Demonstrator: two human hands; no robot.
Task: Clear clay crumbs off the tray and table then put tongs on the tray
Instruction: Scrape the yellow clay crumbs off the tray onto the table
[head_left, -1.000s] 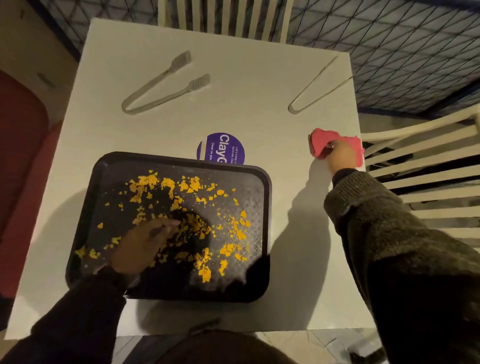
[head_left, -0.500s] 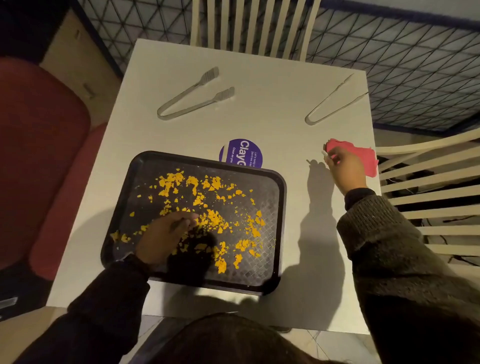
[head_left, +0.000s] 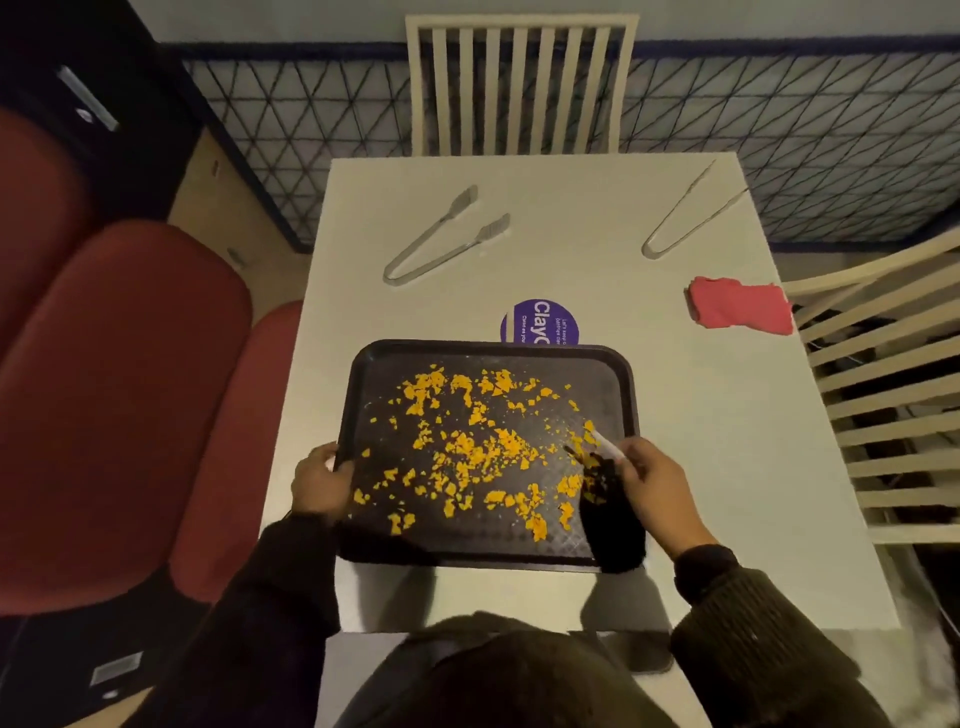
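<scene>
Black tray (head_left: 621, 395) sits on the white table (head_left: 727, 467) at the near edge, its floor strewn with orange clay crumbs (head_left: 470, 447). Left hand (head_left: 321, 480) is closed over the tray's 9 o'clock rim, fingers curled round the edge. Right hand (head_left: 657, 486) is at the tray's 3 o'clock side, fingers pinched on a thin white tool (head_left: 605, 444) whose tip points in among the crumbs; what kind of tool cannot be told. Toothed tongs (head_left: 441, 239) lie on the table at 11 o'clock from the tray, well apart from it. Thin tongs (head_left: 685, 218) lie at 1 o'clock near the far corner. A red cloth (head_left: 740, 310) lies at 2 o'clock by the table's right edge. A purple sticker (head_left: 540, 322) shows partly from under the tray's 12 o'clock rim.
</scene>
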